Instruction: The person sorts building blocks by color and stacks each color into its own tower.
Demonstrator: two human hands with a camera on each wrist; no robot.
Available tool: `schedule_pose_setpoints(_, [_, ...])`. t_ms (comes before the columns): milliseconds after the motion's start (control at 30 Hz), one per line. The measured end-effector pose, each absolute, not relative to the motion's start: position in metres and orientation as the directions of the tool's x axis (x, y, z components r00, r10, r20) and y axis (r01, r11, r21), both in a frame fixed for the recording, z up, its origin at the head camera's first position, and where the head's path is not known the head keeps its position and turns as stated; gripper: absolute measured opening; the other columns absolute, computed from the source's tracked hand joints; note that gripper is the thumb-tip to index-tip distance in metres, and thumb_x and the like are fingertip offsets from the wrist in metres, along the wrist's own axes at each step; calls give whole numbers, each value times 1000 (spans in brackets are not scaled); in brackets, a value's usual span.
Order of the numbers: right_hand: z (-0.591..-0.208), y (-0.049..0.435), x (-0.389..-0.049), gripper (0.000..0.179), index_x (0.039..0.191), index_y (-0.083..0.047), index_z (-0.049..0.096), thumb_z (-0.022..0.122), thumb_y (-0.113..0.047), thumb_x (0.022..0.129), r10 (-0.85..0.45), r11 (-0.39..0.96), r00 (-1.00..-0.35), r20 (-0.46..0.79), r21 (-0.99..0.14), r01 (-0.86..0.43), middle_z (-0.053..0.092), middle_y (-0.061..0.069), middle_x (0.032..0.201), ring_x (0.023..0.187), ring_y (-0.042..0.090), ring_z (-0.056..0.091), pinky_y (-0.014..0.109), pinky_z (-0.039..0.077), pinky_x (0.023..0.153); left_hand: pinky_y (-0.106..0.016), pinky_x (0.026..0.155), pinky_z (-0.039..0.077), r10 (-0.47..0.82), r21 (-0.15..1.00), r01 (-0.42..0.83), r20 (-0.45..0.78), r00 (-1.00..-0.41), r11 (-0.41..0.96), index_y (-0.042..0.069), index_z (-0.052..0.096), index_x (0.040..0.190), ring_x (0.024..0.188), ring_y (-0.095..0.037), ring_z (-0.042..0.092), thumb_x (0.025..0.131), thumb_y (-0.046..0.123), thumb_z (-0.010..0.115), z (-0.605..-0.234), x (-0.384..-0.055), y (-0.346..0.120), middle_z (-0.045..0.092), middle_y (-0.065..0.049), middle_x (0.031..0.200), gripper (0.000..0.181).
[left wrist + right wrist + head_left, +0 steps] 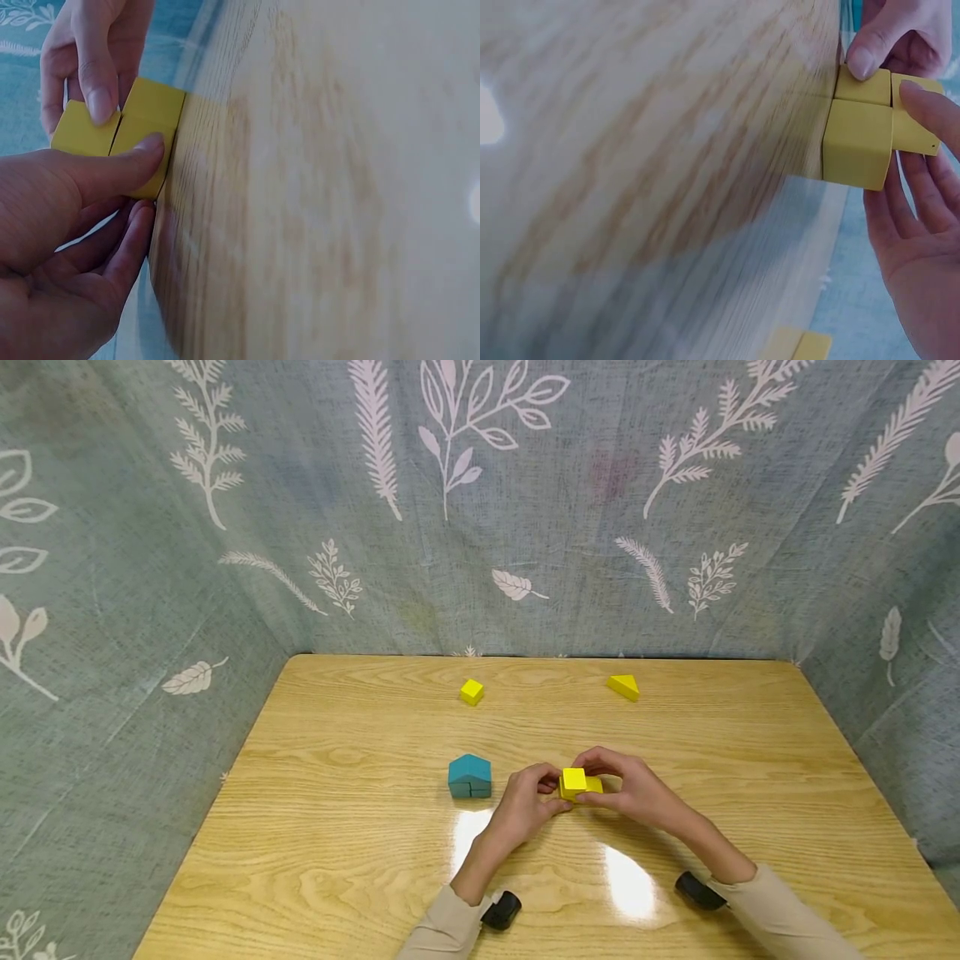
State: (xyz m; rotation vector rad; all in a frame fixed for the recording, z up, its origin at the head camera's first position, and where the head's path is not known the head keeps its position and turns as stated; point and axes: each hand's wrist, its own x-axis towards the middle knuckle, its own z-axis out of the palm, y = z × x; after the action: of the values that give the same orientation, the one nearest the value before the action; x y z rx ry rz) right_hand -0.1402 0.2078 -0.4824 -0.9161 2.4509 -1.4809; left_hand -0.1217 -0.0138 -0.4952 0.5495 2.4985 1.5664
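In the head view, a small yellow cube (pixel 573 779) sits on top of a wider yellow block base (pixel 594 786) on the table. My left hand (pixel 525 806) grips the base from the left, its thumb pressed on the near side in the left wrist view. From the right, my right hand (pixel 630 787) pinches the upper cube (pixel 916 127) between thumb and fingers. The lower yellow base (pixel 857 142) lies against the tabletop; whether it is one block or two, I cannot tell. Fingers hide parts of both layers.
Left of my hands stands a blue house-shaped group of blocks (pixel 470 777). Farther back are a loose yellow cube (pixel 472 692) and a yellow triangular block (pixel 624 686). The wooden table (pixel 337 827) meets patterned grey-blue cloth (pixel 450 568) at its back and sides.
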Motion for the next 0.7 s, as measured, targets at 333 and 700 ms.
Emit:
schedule_pose_setpoints(333, [-484,206,-141,34,117,-10,66,82,-5,87,-569,309,-796,206,-843,-440,68,0,112,109,20,68,48,56,97,-22,92,56,404,885,253,82,-911,391,3,69,120,101,-14,68,88,8,83,-493,-121,-15,72,-6,110,36])
schedule_pose_setpoints(700, [-483,206,-140,33,118,-11,67,82,-11,88,-575,323,-800,171,-851,-414,68,0,113,110,21,67,47,55,98,-23,83,59,410,849,336,159,-898,408,1,70,113,94,-18,68,88,8,82,-489,-120,-14,70,-9,104,29])
